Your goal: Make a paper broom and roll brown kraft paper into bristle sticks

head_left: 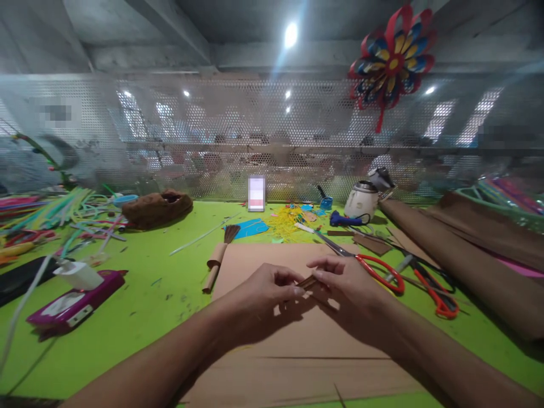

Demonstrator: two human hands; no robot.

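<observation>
Between my two hands is a thin, narrow brown strip (309, 281), maybe folded paper. My left hand (274, 289) pinches its left end between thumb and fingers. At its other end, the thumb and fingers of my right hand (342, 283) are closed on it. Both hands are just above a large tan sheet (263, 340) with thin dark lines across its lower part. Left of the sheet lies a small rolled brown piece with a fringed, brush-like end (232, 233). Red-handled scissors (380, 272) rest close to my right hand.
A purple power strip (79, 300) with a white plug sits at left. Colourful strips (72, 209) and a brown bundle (159, 208) lie behind. Yellow shreds (291, 222), a blue glue gun (346, 219), a white kettle (361, 199), more scissors (437, 294) and brown rolls (476, 266) occupy the back and right.
</observation>
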